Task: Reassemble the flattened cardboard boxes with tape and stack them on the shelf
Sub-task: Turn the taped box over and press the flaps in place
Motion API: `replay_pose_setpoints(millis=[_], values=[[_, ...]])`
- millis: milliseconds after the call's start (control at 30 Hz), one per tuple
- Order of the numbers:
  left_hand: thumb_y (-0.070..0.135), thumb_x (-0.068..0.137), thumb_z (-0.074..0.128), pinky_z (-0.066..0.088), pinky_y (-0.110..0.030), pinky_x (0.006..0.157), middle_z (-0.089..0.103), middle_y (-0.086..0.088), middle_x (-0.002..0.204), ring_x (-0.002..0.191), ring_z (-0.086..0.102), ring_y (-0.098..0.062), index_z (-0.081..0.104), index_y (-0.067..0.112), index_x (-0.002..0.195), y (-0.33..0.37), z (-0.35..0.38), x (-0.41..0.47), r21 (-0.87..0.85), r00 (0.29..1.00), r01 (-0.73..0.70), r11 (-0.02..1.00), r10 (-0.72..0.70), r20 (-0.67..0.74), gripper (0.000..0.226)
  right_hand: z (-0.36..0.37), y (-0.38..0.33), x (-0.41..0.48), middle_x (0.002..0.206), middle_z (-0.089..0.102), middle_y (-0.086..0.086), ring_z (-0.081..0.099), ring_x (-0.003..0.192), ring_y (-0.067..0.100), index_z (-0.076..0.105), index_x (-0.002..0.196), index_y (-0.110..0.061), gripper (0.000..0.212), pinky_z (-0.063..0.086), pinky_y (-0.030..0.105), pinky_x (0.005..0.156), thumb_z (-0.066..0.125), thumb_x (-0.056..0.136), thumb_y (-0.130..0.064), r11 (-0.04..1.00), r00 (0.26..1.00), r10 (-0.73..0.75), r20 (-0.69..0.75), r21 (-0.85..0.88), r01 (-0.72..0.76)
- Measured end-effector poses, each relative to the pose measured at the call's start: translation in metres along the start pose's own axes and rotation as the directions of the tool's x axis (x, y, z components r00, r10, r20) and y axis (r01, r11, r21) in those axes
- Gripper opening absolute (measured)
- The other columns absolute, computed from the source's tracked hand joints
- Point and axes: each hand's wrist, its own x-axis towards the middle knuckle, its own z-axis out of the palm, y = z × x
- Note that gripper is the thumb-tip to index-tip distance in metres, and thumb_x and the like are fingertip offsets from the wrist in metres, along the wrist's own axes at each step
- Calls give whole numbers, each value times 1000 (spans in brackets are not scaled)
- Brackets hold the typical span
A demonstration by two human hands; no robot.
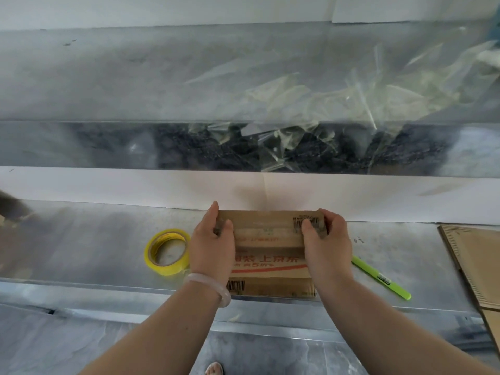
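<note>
**A:** So, where is the brown cardboard box with red lettering point(267, 255)?

**B:** It rests on the grey metal shelf point(94, 239), close to the near edge, in the middle of the view.

**A:** And the hands?

**B:** The left hand point(212, 244) grips the box's left end and the right hand point(326, 239) grips its right end. Thumbs press on top and fingers wrap round the sides (most fingertips are hidden).

**A:** What lies around it?

**B:** A yellow roll of tape point(167, 251) lies flat just left of the left hand. A green pen-shaped tool point(380, 277) lies to the right, with flattened brown cardboard point(476, 261) further right. Crumpled clear plastic film point(338, 104) sits on the far level above.
</note>
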Motion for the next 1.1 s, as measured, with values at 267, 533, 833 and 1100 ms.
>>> replay_pose_setpoints(millis=[267, 533, 833, 1100], values=[[29, 104, 34, 45, -13, 83, 44, 20, 139, 106, 52, 11, 23, 42, 149, -17, -10, 1, -220, 975, -69, 973, 112, 192, 48, -20, 1, 1, 141, 41, -11, 48, 108, 4, 19, 153, -38, 50, 41, 21, 89, 32, 105, -38, 1000, 956, 10, 293, 9, -14], [43, 101, 29, 28, -46, 112, 52, 4, 140, 135, 42, -17, 57, 19, 133, -18, -27, 16, 396, 371, -905, 153, 739, 562, 48, -29, 8, 12, 130, 64, -1, 55, 127, 19, 66, 125, -15, 40, 37, 43, 111, 43, 101, -37, 74, 307, -732, 608, -376, 923], [53, 97, 25, 29, -39, 111, 41, -1, 149, 139, 37, -15, 43, 15, 143, -19, -30, 3, 529, 574, -810, 253, 523, 630, 63, -33, 7, -7, 137, 59, 1, 54, 128, 14, 59, 134, -16, 58, 28, 34, 116, 22, 100, -47, 102, 618, -448, 645, -650, 753], [72, 77, -17, 0, -29, 116, -10, -5, 160, 147, -13, -14, 2, 14, 153, -12, -19, -11, 635, 807, -590, 499, 343, 481, 98, -23, -1, -18, 164, -5, -1, -6, 150, 10, 7, 156, -16, 76, -13, 24, 115, -3, 92, -56, 371, 778, -328, 535, -685, 627]])
